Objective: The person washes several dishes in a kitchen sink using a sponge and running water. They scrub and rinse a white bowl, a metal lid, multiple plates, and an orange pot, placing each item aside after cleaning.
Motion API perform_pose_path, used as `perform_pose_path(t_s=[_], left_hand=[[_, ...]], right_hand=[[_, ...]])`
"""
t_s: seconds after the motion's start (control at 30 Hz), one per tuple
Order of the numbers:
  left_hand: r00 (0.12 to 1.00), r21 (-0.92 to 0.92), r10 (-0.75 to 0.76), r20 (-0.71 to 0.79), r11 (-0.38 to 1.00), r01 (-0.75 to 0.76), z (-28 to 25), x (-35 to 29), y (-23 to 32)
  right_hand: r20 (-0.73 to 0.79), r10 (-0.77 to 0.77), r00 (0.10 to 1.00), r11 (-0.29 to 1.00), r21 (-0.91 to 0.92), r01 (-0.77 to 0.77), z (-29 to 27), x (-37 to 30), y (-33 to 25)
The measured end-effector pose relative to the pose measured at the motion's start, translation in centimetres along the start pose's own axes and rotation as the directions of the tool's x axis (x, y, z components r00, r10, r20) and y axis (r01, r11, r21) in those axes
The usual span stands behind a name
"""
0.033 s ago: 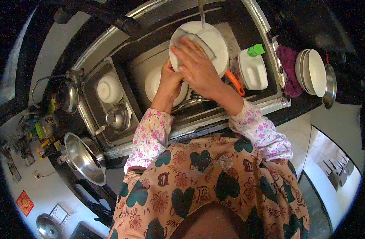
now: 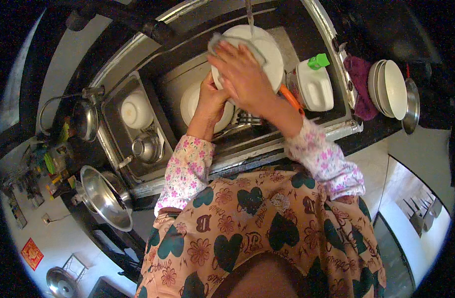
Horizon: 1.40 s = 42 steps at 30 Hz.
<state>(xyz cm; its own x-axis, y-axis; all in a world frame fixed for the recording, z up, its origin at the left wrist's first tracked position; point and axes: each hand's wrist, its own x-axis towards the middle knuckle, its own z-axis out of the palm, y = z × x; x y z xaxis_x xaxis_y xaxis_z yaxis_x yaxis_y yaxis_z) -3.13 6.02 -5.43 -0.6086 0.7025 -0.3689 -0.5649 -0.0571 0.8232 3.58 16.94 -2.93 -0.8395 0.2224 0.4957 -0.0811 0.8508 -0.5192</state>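
Note:
My left hand [image 2: 213, 97] grips a white plate [image 2: 273, 57] by its lower left edge, holding it tilted over the sink. Across the plate's face my right hand [image 2: 240, 74] presses a thin greyish scrubbing cloth [image 2: 257, 53], its fingers slightly blurred. A thin stream of water [image 2: 250, 15] comes down at the plate's far edge. Beneath my hands, another white dish [image 2: 190, 103] rests in the basin, partly covered by my left wrist. Forks [image 2: 247, 118] and an orange handle [image 2: 291, 98] show beside my right wrist.
A white jug with a green cap [image 2: 316, 89] stands at the basin's right side. Beyond the rim are a purple cloth [image 2: 359, 84] and stacked white bowls [image 2: 393, 89]. The smaller left basin holds a white bowl [image 2: 136, 109] and a metal bowl [image 2: 147, 148]. A steel basin [image 2: 105, 198] sits further left.
My right hand and the cloth have shifted a little up and left across the plate, so the cloth now overhangs its left edge. My left hand keeps its hold, nearly still.

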Motion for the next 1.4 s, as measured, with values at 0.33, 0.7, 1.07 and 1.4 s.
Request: perform_pose_path(t_s=[0.33,0.7,1.07,1.4], left_hand=[[0.995,0.184,0.062,0.075,0.980,-0.075,-1.1,-1.7,2.5],[0.892,-0.614,-0.338,0.301,0.647,0.452,-1.0,-0.9,0.5],[0.939,-0.534,-0.325,-0.116,0.817,0.216,-1.3,0.2,0.1],[0.953,-0.501,-0.262,-0.152,0.852,0.155,-0.4,-0.7,-0.9]], right_hand=[[0.113,0.792,0.601,0.474,0.506,-0.720,-1.8,3.2,12.3],[-0.196,-0.123,0.973,0.992,-0.005,0.124,-6.6,0.6,3.0],[0.006,0.056,0.998,0.953,-0.300,-0.051,-3.8,-1.0,4.0],[0.086,0.120,0.989,0.989,0.073,-0.127,3.4,-1.2,0.5]])
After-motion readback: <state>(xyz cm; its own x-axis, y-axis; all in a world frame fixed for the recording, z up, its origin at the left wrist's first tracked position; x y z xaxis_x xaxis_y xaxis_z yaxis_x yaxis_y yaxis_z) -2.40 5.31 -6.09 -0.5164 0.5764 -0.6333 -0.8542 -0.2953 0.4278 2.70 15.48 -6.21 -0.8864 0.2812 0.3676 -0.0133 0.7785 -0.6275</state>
